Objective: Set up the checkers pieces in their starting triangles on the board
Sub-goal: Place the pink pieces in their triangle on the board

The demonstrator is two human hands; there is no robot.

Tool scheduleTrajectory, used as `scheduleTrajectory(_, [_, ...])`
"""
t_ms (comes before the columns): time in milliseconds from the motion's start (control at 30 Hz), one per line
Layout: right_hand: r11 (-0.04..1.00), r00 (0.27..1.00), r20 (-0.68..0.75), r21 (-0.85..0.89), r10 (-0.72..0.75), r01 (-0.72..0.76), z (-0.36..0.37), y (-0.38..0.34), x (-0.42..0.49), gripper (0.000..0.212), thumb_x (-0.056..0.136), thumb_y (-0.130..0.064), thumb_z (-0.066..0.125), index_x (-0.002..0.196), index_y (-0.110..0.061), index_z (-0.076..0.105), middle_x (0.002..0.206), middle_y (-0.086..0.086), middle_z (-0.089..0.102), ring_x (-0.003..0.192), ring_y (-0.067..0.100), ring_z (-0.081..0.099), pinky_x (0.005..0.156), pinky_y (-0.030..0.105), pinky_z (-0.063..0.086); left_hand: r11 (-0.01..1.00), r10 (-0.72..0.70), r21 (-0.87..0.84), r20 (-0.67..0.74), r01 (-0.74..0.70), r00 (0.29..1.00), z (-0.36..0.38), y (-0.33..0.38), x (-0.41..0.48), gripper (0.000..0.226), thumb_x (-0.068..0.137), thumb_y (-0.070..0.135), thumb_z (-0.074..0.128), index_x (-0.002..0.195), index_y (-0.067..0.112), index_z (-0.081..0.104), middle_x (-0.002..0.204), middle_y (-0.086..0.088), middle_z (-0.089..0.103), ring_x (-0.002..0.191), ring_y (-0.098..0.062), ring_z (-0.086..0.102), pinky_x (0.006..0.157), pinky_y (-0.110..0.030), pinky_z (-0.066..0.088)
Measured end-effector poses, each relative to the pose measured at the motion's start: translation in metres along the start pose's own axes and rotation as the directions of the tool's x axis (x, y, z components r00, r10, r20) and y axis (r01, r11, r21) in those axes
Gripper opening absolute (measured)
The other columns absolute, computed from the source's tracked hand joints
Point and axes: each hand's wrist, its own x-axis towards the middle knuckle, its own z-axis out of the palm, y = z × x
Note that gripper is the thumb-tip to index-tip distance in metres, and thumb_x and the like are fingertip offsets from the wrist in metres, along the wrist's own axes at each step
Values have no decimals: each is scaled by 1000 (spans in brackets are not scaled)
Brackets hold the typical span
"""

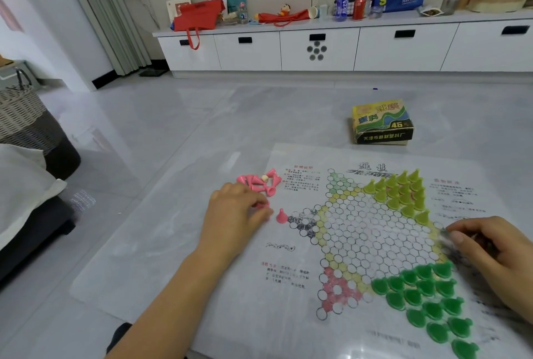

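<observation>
A thin plastic Chinese checkers board (375, 231) lies flat on the floor. Several yellow-green pieces (403, 191) stand in its far right triangle and several green pieces (427, 298) fill the near right one. One pink piece (281, 216) stands upright at the tip of the dark left triangle. A loose heap of pink pieces (259, 181) lies on the sheet's far left corner. My left hand (233, 211) is just left of the standing pink piece and pinches a pink piece. My right hand (490, 246) rests with curled fingers on the board's right edge; what it holds is blurred.
The yellow and green game box (382, 122) sits on the tiled floor beyond the board. A dark sofa with a white cloth (26, 191) and a wicker basket (23, 116) are at the left. A white low cabinet (346, 47) with bags and bottles runs along the far wall.
</observation>
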Motion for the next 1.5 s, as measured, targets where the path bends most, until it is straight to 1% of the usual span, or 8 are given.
scheduleTrajectory(100, [1000, 1000, 4, 0, -2, 2, -1, -3, 0, 47, 63, -89, 25, 83, -56, 52, 98, -25, 53, 90, 3, 52, 70, 18, 41, 990, 1, 144, 11, -3, 1000, 5, 4, 1, 19, 73, 31, 67, 83, 16, 71, 84, -6, 67, 86, -29, 55, 76, -33, 33])
scheduleTrajectory(333, [1000, 1000, 4, -4, -19, 19, -1, -3, 0, 48, 62, -89, 23, 84, -57, 51, 98, -27, 52, 91, 1, 52, 70, 16, 41, 991, -30, 131, 13, 28, 999, -4, 4, -1, 10, 80, 16, 63, 86, 16, 71, 87, -2, 70, 84, -26, 58, 79, -34, 42])
scheduleTrajectory(567, [999, 1000, 3, -20, -29, 29, 0, -1, 1, 33, 68, -80, 32, 82, -57, 51, 97, -23, 54, 89, 6, 53, 67, 20, 42, 905, -185, -385, 23, 179, 982, -14, 13, -5, 14, 77, 8, 67, 73, 20, 62, 75, 9, 62, 63, 0, 51, 59, -7, 37])
scheduleTrajectory(733, [1000, 1000, 16, -16, -20, 20, 0, 1, 0, 46, 64, -87, 27, 83, -54, 52, 97, -24, 53, 88, 5, 53, 67, 21, 42, 780, -181, -599, 63, 182, 981, -7, 30, 6, 17, 76, 7, 69, 70, 23, 67, 68, 6, 67, 85, 1, 60, 80, -8, 42])
scheduleTrajectory(867, [1000, 1000, 15, -9, -16, 16, 0, 0, 0, 49, 63, -88, 25, 84, -54, 52, 97, -23, 53, 87, 4, 53, 68, 22, 42, 898, -142, -410, 71, 159, 987, 3, 36, 14, 18, 73, 26, 69, 64, 38, 58, 59, 15, 65, 88, -2, 57, 100, -47, 37])
scheduleTrajectory(1167, [1000, 1000, 1, 6, -18, 18, 0, -1, 0, 50, 61, -90, 23, 83, -55, 51, 95, -22, 55, 92, 1, 51, 71, 17, 41, 978, -121, -159, 86, 133, 989, 13, 41, 17, 9, 76, 27, 70, 82, 20, 69, 77, 10, 59, 96, -17, 55, 89, -22, 16])
scheduleTrajectory(1300, [1000, 1000, 3, 2, -17, 17, 0, -1, 0, 49, 62, -90, 23, 83, -56, 51, 91, -19, 56, 91, 2, 51, 70, 18, 41, 981, -103, -154, 104, 118, 989, 14, 41, 16, 10, 76, 27, 70, 83, 20, 69, 76, 11, 58, 94, -16, 56, 101, -34, 27])
scheduleTrajectory(1500, [1000, 1000, -7, -1, -13, 13, 0, -3, 0, 50, 61, -90, 23, 84, -55, 51, 100, -25, 52, 89, 0, 52, 69, 17, 41, 980, -82, -169, 146, 106, 986, 16, 42, 16, 10, 76, 29, 70, 82, 21, 69, 71, 15, 56, 86, -16, 54, 94, -44, 38])
